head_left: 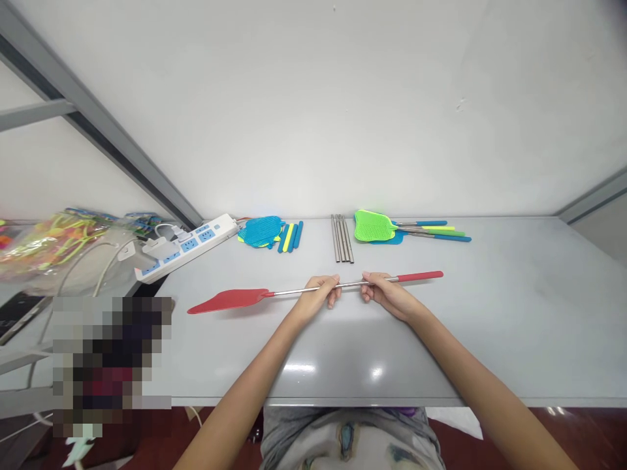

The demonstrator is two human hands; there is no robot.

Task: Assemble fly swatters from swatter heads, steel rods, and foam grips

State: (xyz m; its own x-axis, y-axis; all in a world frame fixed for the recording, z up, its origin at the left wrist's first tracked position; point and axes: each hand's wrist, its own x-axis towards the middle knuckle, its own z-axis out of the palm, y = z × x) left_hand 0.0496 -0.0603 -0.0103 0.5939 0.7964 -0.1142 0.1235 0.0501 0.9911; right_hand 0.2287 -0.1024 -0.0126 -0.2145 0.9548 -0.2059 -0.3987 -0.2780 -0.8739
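A red fly swatter (230, 300) with a telescopic metal rod is held level above the grey table, its head to the left and its red grip to the right. My left hand (317, 295) pinches the rod left of its middle. Nearer the red grip, my right hand (389, 294) has its thumb and fingers closed on the same rod. Behind my hands lie several loose metal rods (341, 238) side by side. To their right is a stack of fly swatters (375, 226) with a green one on top. Loose blue swatter heads (262, 232) and several coloured grips (290, 237) lie to the left.
A white power strip (189, 245) with plugs and cables lies at the table's left. Past it are plastic bags of colourful items (73, 245). A wall rises behind the table (514, 313), with grey metal frame posts at both sides. A pixelated patch covers the lower left.
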